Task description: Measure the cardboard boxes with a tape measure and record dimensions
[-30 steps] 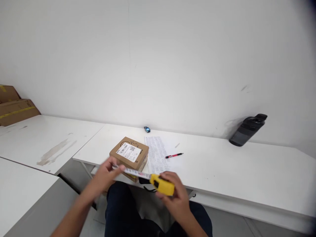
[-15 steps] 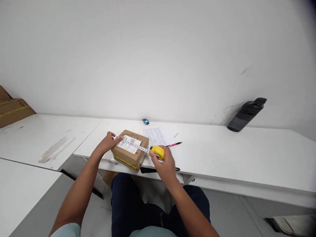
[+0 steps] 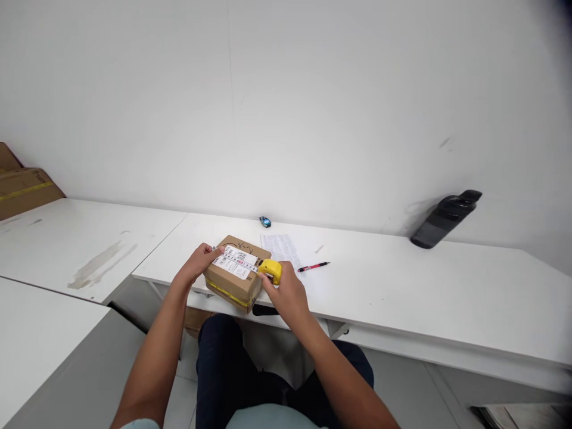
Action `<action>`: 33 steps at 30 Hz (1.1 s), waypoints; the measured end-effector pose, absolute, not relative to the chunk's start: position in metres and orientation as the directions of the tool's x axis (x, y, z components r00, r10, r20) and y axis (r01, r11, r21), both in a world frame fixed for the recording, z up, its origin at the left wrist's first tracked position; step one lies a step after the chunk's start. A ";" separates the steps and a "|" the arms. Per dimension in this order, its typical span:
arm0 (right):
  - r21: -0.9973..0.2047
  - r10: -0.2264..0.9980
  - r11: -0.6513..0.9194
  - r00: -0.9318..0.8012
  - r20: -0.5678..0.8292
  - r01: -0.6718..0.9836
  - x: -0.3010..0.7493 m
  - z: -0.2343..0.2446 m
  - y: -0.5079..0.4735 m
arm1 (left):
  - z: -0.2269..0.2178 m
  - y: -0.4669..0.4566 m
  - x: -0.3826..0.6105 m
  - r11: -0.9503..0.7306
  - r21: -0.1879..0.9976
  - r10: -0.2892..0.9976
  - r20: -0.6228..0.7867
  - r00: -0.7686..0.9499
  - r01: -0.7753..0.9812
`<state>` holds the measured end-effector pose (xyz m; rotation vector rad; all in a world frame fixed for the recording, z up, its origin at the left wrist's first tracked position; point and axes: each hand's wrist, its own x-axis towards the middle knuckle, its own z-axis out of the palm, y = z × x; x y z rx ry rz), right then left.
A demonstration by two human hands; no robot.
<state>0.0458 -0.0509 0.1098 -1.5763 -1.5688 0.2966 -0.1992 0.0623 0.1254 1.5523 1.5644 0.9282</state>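
A brown cardboard box (image 3: 227, 281) with a white shipping label (image 3: 238, 271) and yellow tape lies near the front edge of the white table. My right hand (image 3: 286, 289) grips a yellow tape measure (image 3: 270, 271) at the box's right edge. Its white blade (image 3: 243, 263) runs across the label on the box top. At the far left edge of the box, my left hand (image 3: 201, 260) pinches the blade's end with closed fingers.
A printed paper sheet (image 3: 279, 245) lies partly behind the box, with a red and black pen (image 3: 313, 266) to its right. A small blue-black object (image 3: 265, 221) is near the wall. A dark bottle (image 3: 440, 221) stands farther right. Cardboard boxes (image 3: 29, 187) sit at far left.
My right hand and the tape measure's case have moved left, onto the box's right edge. Less blade is out now. My left hand stays at the box's left edge.
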 end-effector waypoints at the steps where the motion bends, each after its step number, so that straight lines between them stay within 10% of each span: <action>1: -0.692 0.902 0.177 0.166 0.398 0.699 0.046 0.111 -0.050 | 0.127 0.061 -0.199 0.016 0.884 1.000 -0.019 0.001 0.467; 23: -0.721 0.882 0.244 0.162 0.443 0.649 0.044 0.092 -0.063 | 0.153 0.060 -0.210 -0.016 0.878 0.974 -0.094 0.205 0.478; 30: -0.768 0.814 0.516 0.064 0.578 0.380 0.074 0.096 -0.041 | 0.200 0.009 -0.258 -0.128 0.889 0.987 0.157 -0.029 0.440; 33: -0.877 0.889 0.458 -0.067 0.453 0.145 0.102 0.116 0.022 | 0.167 -0.052 -0.241 -0.029 0.920 0.998 0.048 -0.040 0.392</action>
